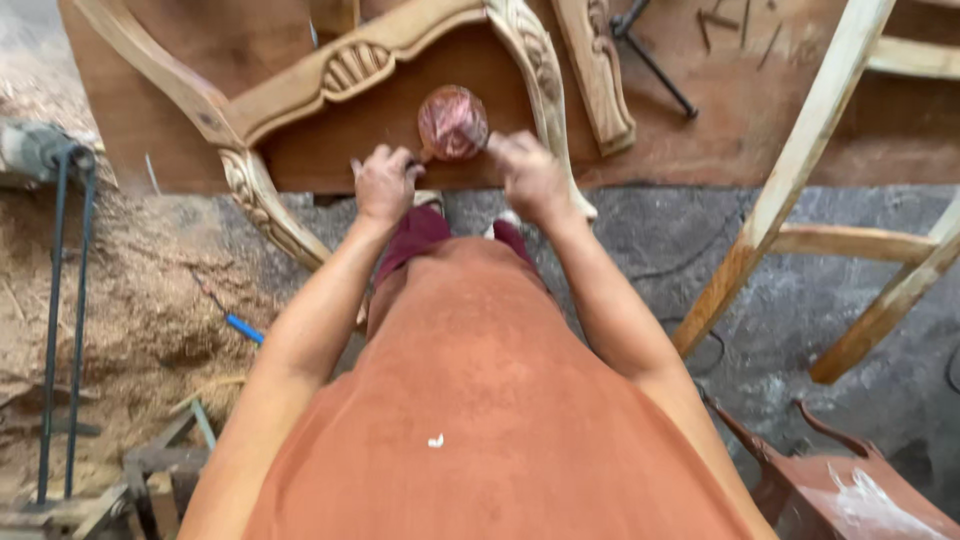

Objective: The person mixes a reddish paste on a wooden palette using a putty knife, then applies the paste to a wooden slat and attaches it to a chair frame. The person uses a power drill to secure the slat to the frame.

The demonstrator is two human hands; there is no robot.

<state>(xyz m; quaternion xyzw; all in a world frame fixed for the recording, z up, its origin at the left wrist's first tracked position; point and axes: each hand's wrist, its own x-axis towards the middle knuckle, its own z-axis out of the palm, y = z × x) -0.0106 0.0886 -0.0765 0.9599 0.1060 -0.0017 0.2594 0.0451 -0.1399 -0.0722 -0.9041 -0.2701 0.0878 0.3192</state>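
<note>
My left hand (386, 182) is closed around a thin tool whose dark tip shows by the fingers; the tool itself is mostly hidden. My right hand (528, 172) grips the handle of a round reddish mallet (452, 121), blurred in motion just above and between both hands. Both hands work at the lower edge of a carved wooden frame (350, 68) with a shell motif, lying on a brown board (440, 150). My orange shirt fills the lower middle of the view.
Another carved piece (598, 70) and dark metal rods (655, 65) lie on the board. A bare wooden chair frame (800, 160) stands at right. Sawdust (140, 300) is heaped at left beside a black metal stand (65, 320). A blue pen (243, 328) lies on the floor.
</note>
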